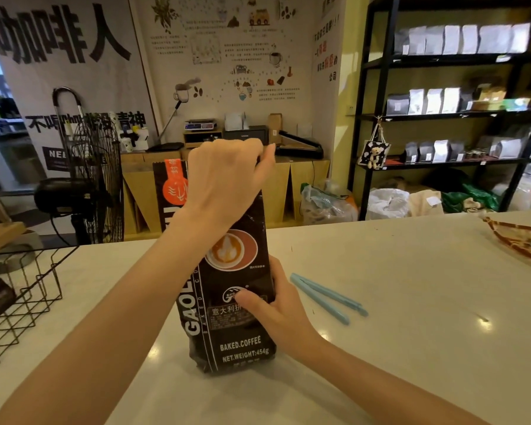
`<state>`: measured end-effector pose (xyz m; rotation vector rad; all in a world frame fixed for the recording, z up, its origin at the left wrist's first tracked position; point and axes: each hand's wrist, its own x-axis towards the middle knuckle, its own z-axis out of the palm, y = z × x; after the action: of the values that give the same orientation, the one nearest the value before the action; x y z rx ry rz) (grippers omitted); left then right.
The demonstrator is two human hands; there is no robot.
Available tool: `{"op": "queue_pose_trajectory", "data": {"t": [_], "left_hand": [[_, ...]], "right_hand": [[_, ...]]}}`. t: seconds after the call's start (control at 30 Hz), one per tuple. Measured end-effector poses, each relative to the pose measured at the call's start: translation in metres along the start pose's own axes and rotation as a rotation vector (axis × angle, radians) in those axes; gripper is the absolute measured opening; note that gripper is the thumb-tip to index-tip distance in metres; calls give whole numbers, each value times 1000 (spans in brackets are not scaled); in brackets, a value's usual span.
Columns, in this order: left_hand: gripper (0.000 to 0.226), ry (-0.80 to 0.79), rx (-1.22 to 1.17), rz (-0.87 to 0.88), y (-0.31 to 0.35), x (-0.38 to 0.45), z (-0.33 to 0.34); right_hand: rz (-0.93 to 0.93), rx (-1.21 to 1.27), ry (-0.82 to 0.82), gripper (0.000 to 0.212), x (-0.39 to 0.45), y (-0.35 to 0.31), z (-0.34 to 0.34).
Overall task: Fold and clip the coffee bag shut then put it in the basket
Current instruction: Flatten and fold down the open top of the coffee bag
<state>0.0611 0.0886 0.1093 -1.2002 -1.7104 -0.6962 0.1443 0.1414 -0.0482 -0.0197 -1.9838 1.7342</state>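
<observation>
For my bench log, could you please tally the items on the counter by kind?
Coffee bag: 1 (held upright by both hands)
Blue bag clip: 1
Black wire basket: 1
Patterned tray at right edge: 1
Total: 4

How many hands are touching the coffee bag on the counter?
2. The left hand grips the top of the coffee bag; the right hand steadies its lower side. No other hands show.
</observation>
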Motion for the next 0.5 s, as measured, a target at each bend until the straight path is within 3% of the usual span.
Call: {"op": "queue_pose_trajectory", "data": {"t": [0.3,0.5], "left_hand": [[36,23,-106,-73,-7,0,11],[39,-10,-82,-82,0,5,17]], "right_hand": [[19,59,32,48,3,7,3],[165,25,-166,72,-12,20,-16]]}}
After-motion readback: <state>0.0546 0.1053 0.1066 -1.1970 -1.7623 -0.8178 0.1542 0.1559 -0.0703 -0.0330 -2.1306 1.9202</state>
